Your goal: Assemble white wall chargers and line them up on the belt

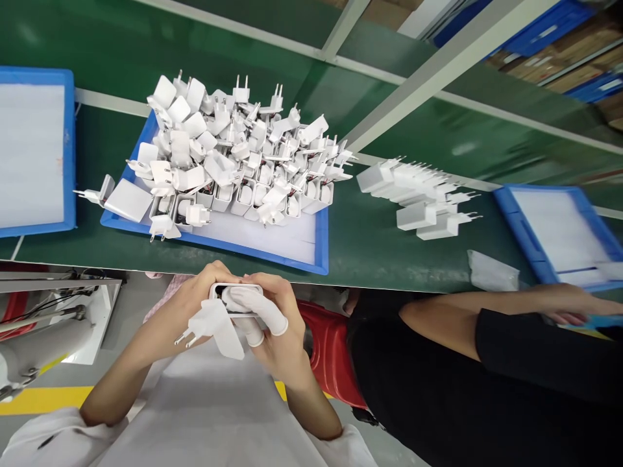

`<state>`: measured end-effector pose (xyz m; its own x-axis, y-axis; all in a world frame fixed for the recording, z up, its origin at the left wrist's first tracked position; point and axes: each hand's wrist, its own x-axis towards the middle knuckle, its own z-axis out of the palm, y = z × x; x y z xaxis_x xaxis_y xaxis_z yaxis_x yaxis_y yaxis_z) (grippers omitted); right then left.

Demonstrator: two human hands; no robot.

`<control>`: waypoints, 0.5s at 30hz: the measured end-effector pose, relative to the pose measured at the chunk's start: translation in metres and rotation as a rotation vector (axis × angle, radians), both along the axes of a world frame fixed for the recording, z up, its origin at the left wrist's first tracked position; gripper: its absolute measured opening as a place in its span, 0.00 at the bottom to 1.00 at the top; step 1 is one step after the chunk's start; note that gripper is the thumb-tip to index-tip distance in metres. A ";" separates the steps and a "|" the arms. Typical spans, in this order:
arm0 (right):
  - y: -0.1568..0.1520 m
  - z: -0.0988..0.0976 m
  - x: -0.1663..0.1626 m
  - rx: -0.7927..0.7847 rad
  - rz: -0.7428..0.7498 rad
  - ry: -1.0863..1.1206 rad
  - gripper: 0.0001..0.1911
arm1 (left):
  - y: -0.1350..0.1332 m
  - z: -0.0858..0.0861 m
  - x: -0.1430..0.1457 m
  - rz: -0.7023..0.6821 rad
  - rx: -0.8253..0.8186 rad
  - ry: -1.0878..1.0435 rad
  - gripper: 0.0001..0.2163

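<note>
Close to my body, in front of the bench edge, I hold a white power adapter housing [237, 288] between both hands. Its open end faces me, and a white plug cap [214, 324] with two metal pins hangs from it at the lower left. My left hand [200, 290] is closed around the left side of the housing. My right hand [282, 324] grips the right side, with white finger cots on two fingers, which reach into the opening. What lies inside is mostly hidden by those fingers. Beyond my hands, a blue-rimmed tray [272, 258] bears a heap of open adapters [233, 149].
Several closed adapters [418, 194] stand in rows right of the heap. Another blue tray [71, 149] lies at the left, and one more [535, 240] at the right near a plastic bag [492, 271]. A co-worker's arm [448, 318] reaches along the bench at right.
</note>
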<state>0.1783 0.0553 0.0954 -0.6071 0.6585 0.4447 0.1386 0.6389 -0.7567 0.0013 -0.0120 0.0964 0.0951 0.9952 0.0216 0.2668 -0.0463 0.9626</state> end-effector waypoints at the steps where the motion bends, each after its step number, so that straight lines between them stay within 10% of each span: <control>1: 0.002 -0.002 -0.001 0.001 0.021 -0.012 0.22 | 0.001 0.000 0.000 0.000 -0.030 0.016 0.16; 10: 0.014 -0.021 -0.007 -0.073 0.072 0.030 0.25 | 0.008 -0.015 0.003 0.223 -0.172 0.106 0.09; 15: -0.003 -0.018 -0.012 0.145 -0.079 0.076 0.26 | 0.010 -0.007 0.013 0.245 -0.131 0.124 0.08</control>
<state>0.1665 0.0523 0.0777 -0.5168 0.6287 0.5810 0.1386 0.7312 -0.6679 0.0145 -0.0017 0.0896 -0.1546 0.9823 -0.1056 0.3708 0.1567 0.9154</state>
